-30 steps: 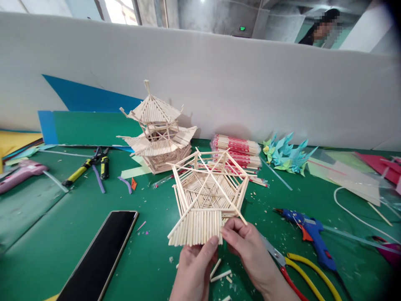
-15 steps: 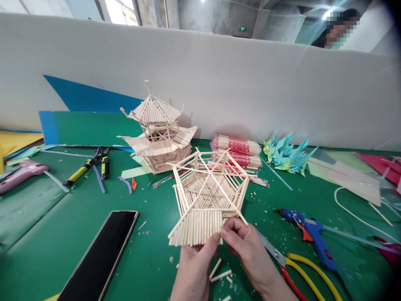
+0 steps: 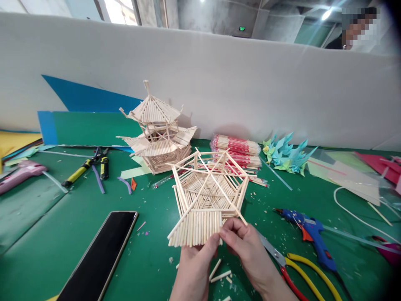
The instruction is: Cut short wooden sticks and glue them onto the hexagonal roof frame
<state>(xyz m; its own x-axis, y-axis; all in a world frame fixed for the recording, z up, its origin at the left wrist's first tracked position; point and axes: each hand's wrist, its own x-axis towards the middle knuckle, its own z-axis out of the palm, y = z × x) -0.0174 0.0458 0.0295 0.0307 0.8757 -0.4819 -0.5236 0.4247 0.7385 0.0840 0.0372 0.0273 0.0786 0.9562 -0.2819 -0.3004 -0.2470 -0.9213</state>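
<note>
A wooden-stick pagoda frame [image 3: 208, 188], six-sided with crossing sticks over its top, stands on the green table. A sloping roof panel [image 3: 196, 228] of sticks laid side by side juts from its near side. My left hand [image 3: 197, 265] grips the panel's lower edge, thumb on top and fingers underneath. At the panel's right end, my right hand [image 3: 242, 246] pinches a stick [image 3: 221, 232], its fingertips touching my left thumb. Several cut stick pieces [image 3: 221, 276] lie below the hands. Behind stands a finished-looking stick pagoda [image 3: 159, 133] with two roof tiers.
Scissors [image 3: 282, 259] and a blue glue gun [image 3: 313, 234] lie to the right. A phone [image 3: 100, 255] is at the left, with pliers [image 3: 84, 167] and a pink glue gun [image 3: 25, 175] beyond. Bundled sticks [image 3: 234, 146] and blue paper folds [image 3: 286, 154] sit near the white partition [image 3: 219, 88].
My hands and the stick frame stay nearly in place, with only a tiny shift of the fingers and view. In the background, a person has moved right.
</note>
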